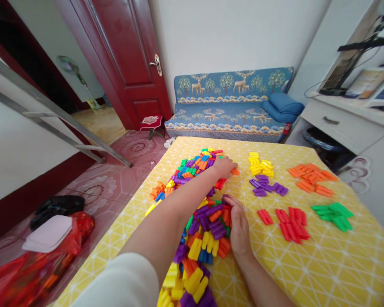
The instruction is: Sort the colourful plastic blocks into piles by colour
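Note:
A long mixed heap of plastic building blocks in purple, yellow, orange, green, blue and red runs along the table. My left hand reaches over the heap to its far right side, fingers bent down on an orange block that shows at the fingertips. Just below that hand lies a red block. Nearer to me, my right hand rests on its edge against the heap's right side, fingers stretched out and fingertips touching blocks. The left forearm hides part of the heap.
Sorted by colour on the yellow tablecloth are yellow blocks, purple blocks, orange blocks, red blocks and green blocks. A blue sofa stands behind; bags lie on the floor.

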Tool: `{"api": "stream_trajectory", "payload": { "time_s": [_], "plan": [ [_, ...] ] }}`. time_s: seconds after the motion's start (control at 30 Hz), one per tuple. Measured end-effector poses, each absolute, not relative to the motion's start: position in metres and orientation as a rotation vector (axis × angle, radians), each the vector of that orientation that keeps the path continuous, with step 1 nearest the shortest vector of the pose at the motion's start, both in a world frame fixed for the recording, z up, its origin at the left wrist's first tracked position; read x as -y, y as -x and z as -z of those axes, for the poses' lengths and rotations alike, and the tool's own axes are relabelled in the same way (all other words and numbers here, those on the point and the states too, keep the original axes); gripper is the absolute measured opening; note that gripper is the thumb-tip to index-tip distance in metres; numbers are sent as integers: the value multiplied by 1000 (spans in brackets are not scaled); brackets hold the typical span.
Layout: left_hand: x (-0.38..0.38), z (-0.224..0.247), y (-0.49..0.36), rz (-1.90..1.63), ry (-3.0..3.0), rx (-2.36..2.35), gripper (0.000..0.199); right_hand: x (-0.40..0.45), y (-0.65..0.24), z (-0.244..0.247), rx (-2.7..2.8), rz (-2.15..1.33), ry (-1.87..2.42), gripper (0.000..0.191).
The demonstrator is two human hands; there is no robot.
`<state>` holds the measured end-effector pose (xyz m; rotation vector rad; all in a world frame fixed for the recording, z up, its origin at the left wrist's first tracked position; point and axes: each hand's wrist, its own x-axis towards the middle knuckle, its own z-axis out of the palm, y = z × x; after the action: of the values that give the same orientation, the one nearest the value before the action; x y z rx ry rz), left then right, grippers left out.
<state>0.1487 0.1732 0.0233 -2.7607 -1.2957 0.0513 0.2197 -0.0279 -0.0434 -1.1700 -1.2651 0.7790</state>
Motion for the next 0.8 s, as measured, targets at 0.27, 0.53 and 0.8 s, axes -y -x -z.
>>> {"api": "stream_trajectory", "payload": {
  "time_s": [0.27, 0.53, 0.8],
  "plan": [
    [-131, -28, -128, -86, 2823, 1234, 31, 26, -221, 47, 1202, -744, 1142, 42],
    [-75, -44, -108, -19, 2799, 1324, 27, 26, -222, 50, 1208, -774, 1148, 42],
    [10, -50, -64, 340, 2944, 1479, 48, 27, -222, 48, 1215, -816, 1094, 39]
  ]
}}
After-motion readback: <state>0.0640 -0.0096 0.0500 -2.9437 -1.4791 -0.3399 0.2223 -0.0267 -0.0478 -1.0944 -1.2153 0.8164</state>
